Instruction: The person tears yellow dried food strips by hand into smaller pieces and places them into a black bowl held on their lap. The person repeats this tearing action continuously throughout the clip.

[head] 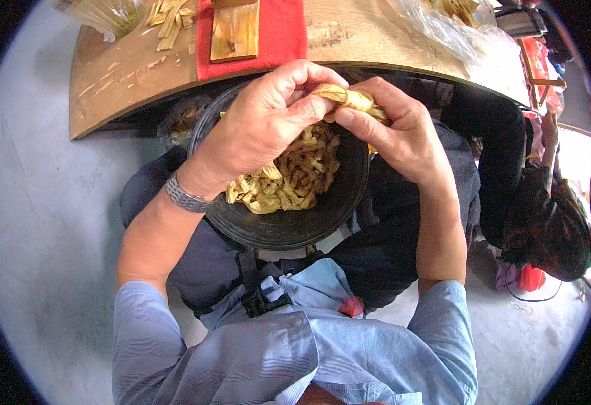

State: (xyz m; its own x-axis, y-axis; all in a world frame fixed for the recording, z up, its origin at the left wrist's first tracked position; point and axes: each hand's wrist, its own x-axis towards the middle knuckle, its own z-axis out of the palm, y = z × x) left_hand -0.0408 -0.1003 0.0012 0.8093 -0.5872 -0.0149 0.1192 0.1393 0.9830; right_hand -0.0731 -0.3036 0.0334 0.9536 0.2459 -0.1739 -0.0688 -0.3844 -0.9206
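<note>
My left hand (267,114) and my right hand (397,121) meet above a dark round basin (295,235) on my lap. Between them, pinched by both thumbs and fingers, is a small bundle of pale yellow dried strips (359,100), with a band wrapped around its middle. The fingers hide parts of its ends. Inside the basin, yellow folded or knotted pieces (267,195) lie on the near left side. Brown, darker pieces (316,164) are heaped beside them. My left forearm covers part of the basin.
Beyond the basin runs a wooden table (128,86). On it are a red cloth (285,30) under a wooden board (234,33), loose yellow strips (171,23), and clear plastic bags (105,17). At right sits another person (543,217), whose hand is near the table.
</note>
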